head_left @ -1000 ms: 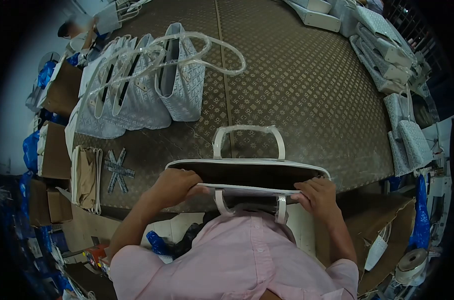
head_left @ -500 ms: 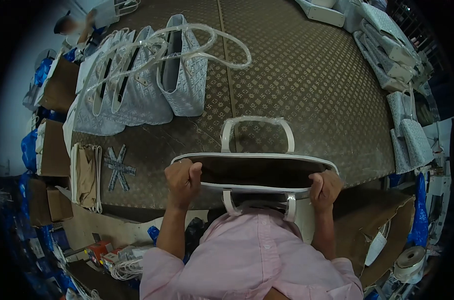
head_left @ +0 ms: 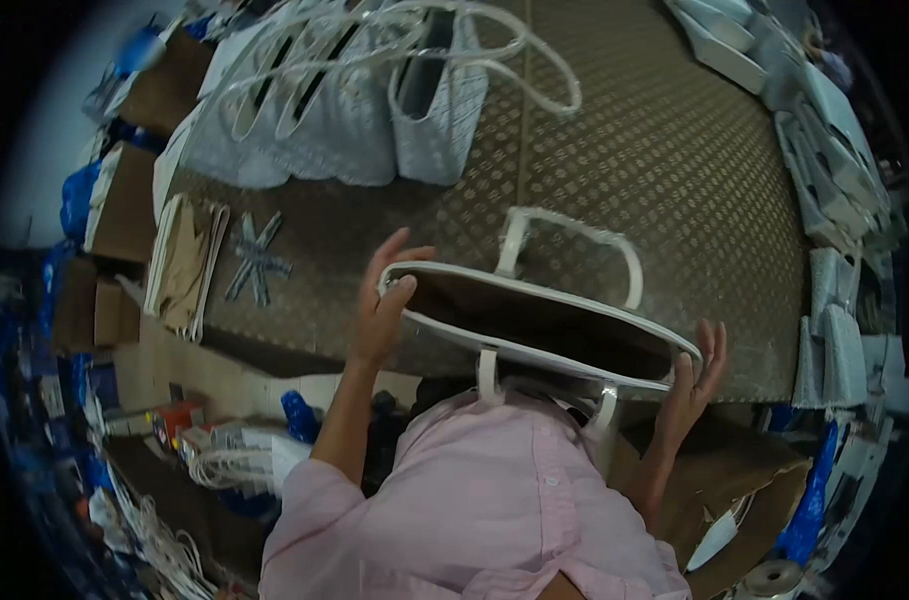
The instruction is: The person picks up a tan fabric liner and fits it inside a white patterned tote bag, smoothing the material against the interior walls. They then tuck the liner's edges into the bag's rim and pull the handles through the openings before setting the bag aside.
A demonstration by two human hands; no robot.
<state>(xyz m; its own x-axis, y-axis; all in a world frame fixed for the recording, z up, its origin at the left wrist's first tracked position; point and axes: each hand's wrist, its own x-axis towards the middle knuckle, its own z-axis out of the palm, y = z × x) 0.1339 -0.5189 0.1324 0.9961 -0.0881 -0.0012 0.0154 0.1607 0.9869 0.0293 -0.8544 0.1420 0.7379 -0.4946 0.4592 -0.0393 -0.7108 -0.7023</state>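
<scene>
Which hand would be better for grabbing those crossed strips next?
Left, probably: the left hand is at the end of the bag nearer the strips, while the right hand is at the far end.

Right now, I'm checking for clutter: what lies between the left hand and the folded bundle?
The head view shows crossed strips on the table between the left hand and the folded bundle.

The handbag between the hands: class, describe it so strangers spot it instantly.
Find the brown patterned table, then its near edge. Between the left hand and right hand is the white-rimmed handbag; its mouth lies crosswise, unlike the tote bags beyond.
</scene>
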